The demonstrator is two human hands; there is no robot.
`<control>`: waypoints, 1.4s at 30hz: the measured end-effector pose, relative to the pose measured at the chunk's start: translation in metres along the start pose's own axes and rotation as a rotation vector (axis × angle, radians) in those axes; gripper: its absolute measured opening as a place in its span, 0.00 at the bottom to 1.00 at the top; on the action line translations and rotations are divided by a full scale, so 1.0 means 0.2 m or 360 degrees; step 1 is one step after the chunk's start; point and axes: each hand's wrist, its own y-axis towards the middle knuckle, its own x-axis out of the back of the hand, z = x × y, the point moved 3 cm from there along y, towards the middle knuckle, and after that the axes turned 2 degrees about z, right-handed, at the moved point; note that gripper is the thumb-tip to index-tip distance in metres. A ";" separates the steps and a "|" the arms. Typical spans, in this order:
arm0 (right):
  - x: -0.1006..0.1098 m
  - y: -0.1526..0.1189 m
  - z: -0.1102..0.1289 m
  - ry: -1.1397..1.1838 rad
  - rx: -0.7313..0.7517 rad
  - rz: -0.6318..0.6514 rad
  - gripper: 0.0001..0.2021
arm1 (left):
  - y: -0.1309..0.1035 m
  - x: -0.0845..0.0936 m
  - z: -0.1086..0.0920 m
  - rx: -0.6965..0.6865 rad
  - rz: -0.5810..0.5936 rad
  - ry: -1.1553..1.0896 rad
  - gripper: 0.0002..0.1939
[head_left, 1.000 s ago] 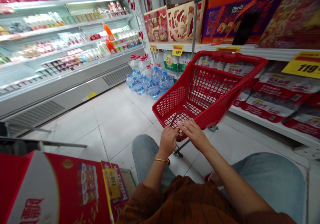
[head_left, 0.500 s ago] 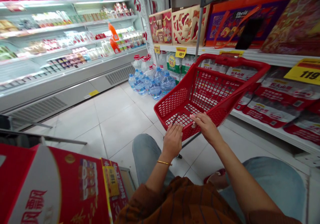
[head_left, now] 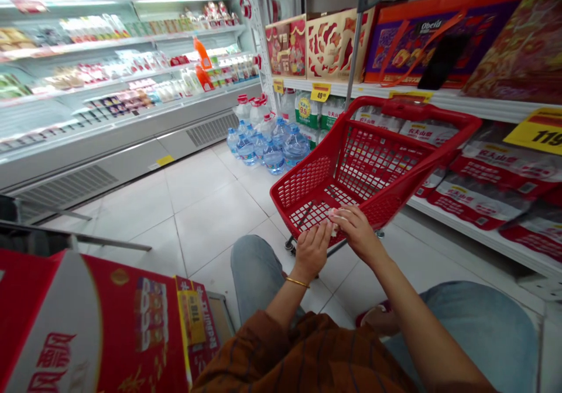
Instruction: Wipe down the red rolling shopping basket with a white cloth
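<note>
A red plastic shopping cart (head_left: 302, 191) with a perforated basket stands before my knees. My left hand (head_left: 312, 249) has its fingers laid together over the basket's near rim; the thumb is hidden. Close beside it, my right hand (head_left: 357, 232) pinches a crumpled white tissue (head_left: 335, 229) at the same rim. Fingertips of both hands are almost touching. Inside the basket, a thin dark strip (head_left: 306, 214) shows on the bottom grid.
Large blue-tinted water bottles (head_left: 274, 153) stand on the floor beyond the cart. Shelves with gift boxes (head_left: 331, 44) and packed bottles (head_left: 478, 197) line the right. A red carton (head_left: 118, 323) is at near left, a refrigerated case (head_left: 132, 141) behind.
My left hand has slid right along the rim towards my right hand. My right hand has shifted slightly left and down with the tissue. The cart's lower frame and wheels have changed position.
</note>
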 end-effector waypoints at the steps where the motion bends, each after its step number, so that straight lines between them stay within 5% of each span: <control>1: 0.00 -0.01 -0.02 -0.0004 0.0003 0.0000 0.15 | 0.00 0.00 0.01 -0.0022 -0.0026 0.0020 0.22; 10: 0.09 0.00 -0.22 0.0013 -0.0202 -0.0096 0.15 | 0.02 -0.02 0.02 0.0013 -0.0104 -0.0015 0.21; 21: -0.09 -0.02 0.14 0.0062 -0.0284 -0.0329 0.23 | 0.00 -0.04 0.02 0.0104 -0.0204 -0.0073 0.19; 27: -0.04 0.01 0.03 0.0001 -0.0115 -0.0321 0.19 | 0.01 -0.04 0.07 0.0019 -0.0205 -0.0035 0.21; 36: -0.04 0.03 -0.14 -0.0001 -0.0439 -0.0146 0.14 | 0.01 -0.09 0.12 0.0041 -0.0112 -0.0005 0.22; 42: -0.10 0.07 -0.13 0.0083 -0.0420 -0.0269 0.17 | 0.04 -0.12 0.17 0.0135 0.0008 -0.0074 0.21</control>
